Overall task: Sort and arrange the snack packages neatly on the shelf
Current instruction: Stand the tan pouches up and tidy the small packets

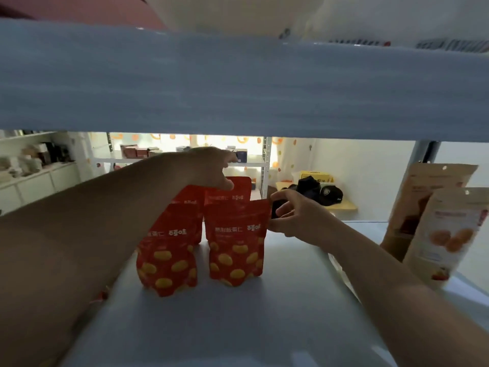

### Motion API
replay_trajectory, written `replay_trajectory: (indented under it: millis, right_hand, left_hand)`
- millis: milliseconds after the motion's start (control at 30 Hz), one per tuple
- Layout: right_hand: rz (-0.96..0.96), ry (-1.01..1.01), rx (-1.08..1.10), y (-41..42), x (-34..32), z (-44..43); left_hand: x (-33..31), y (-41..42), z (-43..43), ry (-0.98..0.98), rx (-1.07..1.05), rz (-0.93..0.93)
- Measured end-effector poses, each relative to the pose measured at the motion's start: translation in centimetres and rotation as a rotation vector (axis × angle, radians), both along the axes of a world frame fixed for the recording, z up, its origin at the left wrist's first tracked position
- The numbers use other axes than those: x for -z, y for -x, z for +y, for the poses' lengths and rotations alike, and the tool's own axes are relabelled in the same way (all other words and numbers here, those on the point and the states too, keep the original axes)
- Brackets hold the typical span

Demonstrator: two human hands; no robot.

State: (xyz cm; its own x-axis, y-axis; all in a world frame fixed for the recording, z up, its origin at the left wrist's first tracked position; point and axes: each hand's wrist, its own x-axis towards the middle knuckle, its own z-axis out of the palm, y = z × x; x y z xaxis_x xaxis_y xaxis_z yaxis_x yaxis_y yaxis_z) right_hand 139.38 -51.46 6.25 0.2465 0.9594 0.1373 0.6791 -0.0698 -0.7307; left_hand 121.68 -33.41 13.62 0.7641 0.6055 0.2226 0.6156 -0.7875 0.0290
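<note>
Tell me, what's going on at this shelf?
A person is arranging four red snack pouches on a white shelf. Their left hand grips the top of the rear right red pouch; their right hand pinches the side edge of the front right red pouch. Two beige pouches stand at the right.

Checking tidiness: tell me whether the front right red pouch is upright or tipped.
Upright. The front right red pouch stands on its base on the shelf, top edge up; the right hand pinches its side.
</note>
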Motion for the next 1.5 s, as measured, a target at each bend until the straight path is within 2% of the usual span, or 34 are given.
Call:
replay_trajectory:
  millis: [100, 300, 767, 1000, 1133, 1367, 1433, 1500]
  right_hand:
    - [0.071, 0.045, -0.08, 0.1, 0.6, 0.7]
    - [0.086, -0.006, -0.084, -0.6, 1.2, -0.3]
    - [-0.033, -0.006, 0.016, -7.1, 0.3, -5.0]
    - [0.049, -0.017, -0.008, -9.4, 1.0, -5.6]
    - [0.065, -0.029, -0.02, -9.8, 0.9, -5.5]
    - [0.066, -0.029, -0.022, -10.2, 1.1, -5.5]
    - [0.059, -0.036, -0.027, -10.2, 1.2, -5.4]
    - [0.055, -0.052, -0.035, -10.2, 1.3, -5.5]
  left_hand:
    - [-0.2, -0.6, -0.1, -0.01, 0.061, 0.132]
    - [0.4, -3.1, 0.1, -0.067, 0.105, 0.191]
    - [1.5, -11.4, -4.6, 0.087, 0.261, 0.036]
    - [1.2, -12.0, -5.3, 0.233, 0.248, 0.06]
    - [1.2, -11.8, -5.2, 0.216, 0.219, 0.095]
    - [1.5, -12.2, -5.8, 0.236, 0.216, 0.042]
    - [1.5, -11.8, -5.9, 0.262, 0.198, 0.004]
    - [1.8, -11.1, -5.9, 0.393, 0.144, -0.152]
